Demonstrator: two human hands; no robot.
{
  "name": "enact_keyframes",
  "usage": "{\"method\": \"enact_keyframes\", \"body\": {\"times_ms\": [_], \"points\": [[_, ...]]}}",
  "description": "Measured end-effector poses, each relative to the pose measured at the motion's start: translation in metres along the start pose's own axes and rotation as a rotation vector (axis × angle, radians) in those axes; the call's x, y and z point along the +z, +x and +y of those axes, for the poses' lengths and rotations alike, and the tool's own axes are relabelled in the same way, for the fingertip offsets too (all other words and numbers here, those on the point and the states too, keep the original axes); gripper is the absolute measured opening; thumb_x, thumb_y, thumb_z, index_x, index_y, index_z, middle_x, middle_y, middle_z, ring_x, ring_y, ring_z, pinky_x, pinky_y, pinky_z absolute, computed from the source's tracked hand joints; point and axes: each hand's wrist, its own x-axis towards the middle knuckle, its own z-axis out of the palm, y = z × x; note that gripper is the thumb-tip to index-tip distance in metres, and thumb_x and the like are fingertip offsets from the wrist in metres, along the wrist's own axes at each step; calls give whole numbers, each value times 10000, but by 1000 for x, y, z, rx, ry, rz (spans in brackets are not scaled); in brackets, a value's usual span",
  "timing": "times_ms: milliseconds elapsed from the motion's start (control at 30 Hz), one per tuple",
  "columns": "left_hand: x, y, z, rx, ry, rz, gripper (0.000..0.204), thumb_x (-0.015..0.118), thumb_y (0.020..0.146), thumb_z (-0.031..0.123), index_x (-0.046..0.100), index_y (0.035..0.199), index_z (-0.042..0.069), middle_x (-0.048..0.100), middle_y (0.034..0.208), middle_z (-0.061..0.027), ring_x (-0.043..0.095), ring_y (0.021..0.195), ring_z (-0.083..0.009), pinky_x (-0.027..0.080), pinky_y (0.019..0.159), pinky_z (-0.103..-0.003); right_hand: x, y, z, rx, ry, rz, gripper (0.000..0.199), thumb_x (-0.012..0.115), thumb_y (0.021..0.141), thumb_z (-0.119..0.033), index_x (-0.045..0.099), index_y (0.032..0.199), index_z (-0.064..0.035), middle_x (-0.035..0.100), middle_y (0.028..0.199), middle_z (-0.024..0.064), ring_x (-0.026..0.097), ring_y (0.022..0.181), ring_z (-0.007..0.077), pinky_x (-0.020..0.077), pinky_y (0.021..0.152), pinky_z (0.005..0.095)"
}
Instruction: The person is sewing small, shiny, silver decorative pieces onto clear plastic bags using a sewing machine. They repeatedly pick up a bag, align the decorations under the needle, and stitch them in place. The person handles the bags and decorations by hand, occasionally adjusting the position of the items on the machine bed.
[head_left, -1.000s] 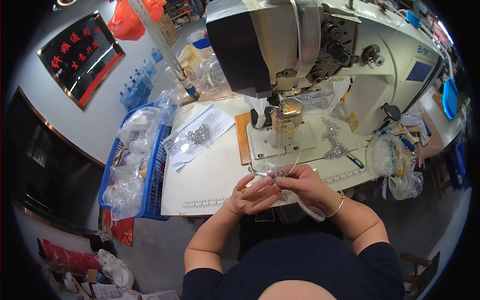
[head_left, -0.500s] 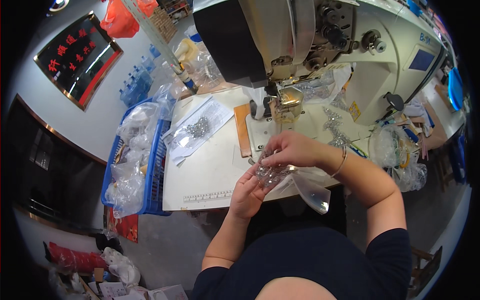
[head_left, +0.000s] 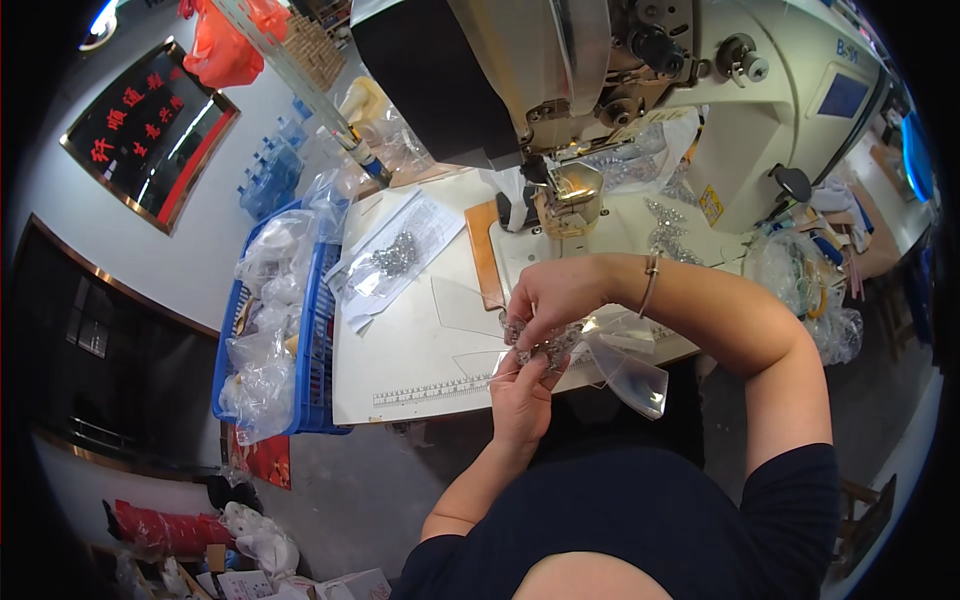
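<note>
In front of the sewing machine (head_left: 580,205) both hands hold clear plastic pieces set with shiny silvery stones (head_left: 553,348). My left hand (head_left: 522,402) grips them from below, thumb on top. From above, my right hand (head_left: 562,295) pinches the upper part; its fingertips partly cover it. A wide clear plastic strip (head_left: 632,378) sticks out on the right, over the table's front edge. Nearby on the white tabletop (head_left: 400,350) lie thin clear cut-out sheets (head_left: 465,305). An orange-brown block (head_left: 483,250) sits beside the machine's metal plate.
Farther left lies a paper in a clear sleeve (head_left: 425,235) with a pile of silvery stones (head_left: 397,255). A blue basket (head_left: 305,385) of plastic bags stands at the table's left. More glittering pieces (head_left: 668,230) lie by the machine's base. Clear bags (head_left: 790,275) bulge at the right.
My right hand has shifted slightly left, its forearm now more level. My left hand has moved a little right and down, its thumb now over the pieces. The clear cut-out sheets show more plainly.
</note>
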Motion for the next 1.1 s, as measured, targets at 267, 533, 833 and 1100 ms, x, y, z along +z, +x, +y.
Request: {"method": "enact_keyframes", "body": {"times_ms": [267, 533, 833, 1100], "points": [[0, 4, 0, 44, -52, 55, 267, 488, 901, 20, 495, 1168, 27, 570, 1140, -87, 569, 1046, -207, 477, 933, -399, -19, -39, 18, -107, -185, 86, 289, 655, 813, -186, 649, 1035, 0, 686, 910, 114, 640, 785, 148, 499, 715, 268], [0, 4, 1, 86, -157, 69, 362, 490, 901, 30, 431, 1240, 142, 547, 1186, -89, 554, 1086, -230, 464, 959, -416, -2, -48, 23, -166, -467, 514, 538, 744, 719, -314, 583, 1146, -30, 612, 1035, 118, 576, 974, 218, 432, 819, 338], [16, 24, 15, -63, -535, 158, 312, 497, 895, 47, 485, 1191, 143, 551, 1204, -70, 535, 1123, -229, 436, 998, -432, 97, -32, 64, -162, 491, 1274, 796, 779, 713, -248, 334, 1313, 27, 470, 1172, 123, 494, 1054, 251, 391, 925, 366], [31, 23, -3, -102, -432, 125, 329, 524, 885, 50, 483, 1198, 145, 566, 1168, -36, 522, 1104, -174, 413, 967, -359, 100, -30, 60, -315, 1433, 831, 258, 673, 825, -129, 609, 1048, -16, 650, 964, 64, 602, 896, 150, 448, 820, 313]]}}
